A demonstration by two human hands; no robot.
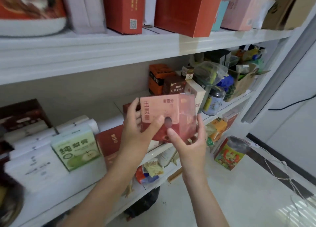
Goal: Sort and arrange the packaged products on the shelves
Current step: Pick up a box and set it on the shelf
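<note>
I hold a pink and red box (172,112) with a clear plastic cover in front of the middle shelf (109,122). My left hand (136,131) grips its left side, thumb on the front face. My right hand (189,141) grips its lower right corner, thumb on the front near a round hole. On the shelf lie a green and white apple box (77,151), a dark red box (109,141), white packages (34,146), and behind the held box orange (158,78) and brown (176,87) boxes.
The top shelf (102,47) carries tall red boxes (186,9), pink boxes and a cardboard carton. Bags, a tin can (213,103) and small boxes crowd the shelf's right end. A colourful box (229,155) stands on the white floor. Snack packets (152,172) lie on the lower shelf.
</note>
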